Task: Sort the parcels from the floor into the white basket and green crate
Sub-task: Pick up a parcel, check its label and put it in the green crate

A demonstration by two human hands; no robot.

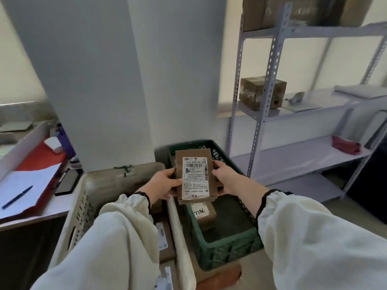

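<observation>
I hold a flat brown parcel (195,174) with a white shipping label in both hands, label facing up, over the far half of the green crate (228,251). My left hand (165,182) grips its left edge and my right hand (225,177) grips its right edge. Under it, inside the crate, lies another brown parcel (206,214) with a handwritten label. The white basket (80,214) stands to the crate's left, and my left sleeve hides much of its inside. Labelled parcels (162,239) show in it beside the sleeve.
A grey pillar (117,80) rises right behind the basket and crate. A metal shelf unit (272,65) on the right carries a cardboard box (261,93) and a red item (345,145). At left a desk (41,210) holds papers, a pen (17,197) and a phone (67,183).
</observation>
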